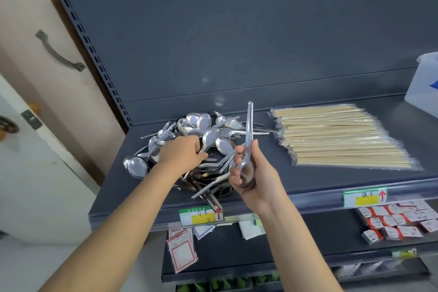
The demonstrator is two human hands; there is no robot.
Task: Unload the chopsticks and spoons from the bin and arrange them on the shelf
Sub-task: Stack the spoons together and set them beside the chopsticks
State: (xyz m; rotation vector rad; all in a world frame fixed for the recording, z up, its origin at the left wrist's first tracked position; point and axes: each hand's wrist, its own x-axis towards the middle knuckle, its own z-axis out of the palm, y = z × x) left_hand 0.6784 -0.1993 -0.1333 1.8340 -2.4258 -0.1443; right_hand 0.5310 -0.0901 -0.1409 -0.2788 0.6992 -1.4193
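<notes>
A heap of shiny metal spoons (196, 125) lies on the left part of the dark grey shelf (331, 178). My left hand (180, 153) reaches into the heap and its fingers curl round the handle of a spoon (209, 137). My right hand (251, 173) holds another spoon (247, 140) upright above the shelf, bowl in the palm, handle pointing up. Wrapped wooden chopsticks (339, 137) lie in a flat stack on the right part of the same shelf.
A white plastic bin (424, 85) stands at the far right of the shelf. Price labels (201, 217) hang on the shelf's front rail. Lower shelves hold small red-and-white boxes (398, 220) and paper tags (181, 252). A door with a handle (59, 54) is on the left.
</notes>
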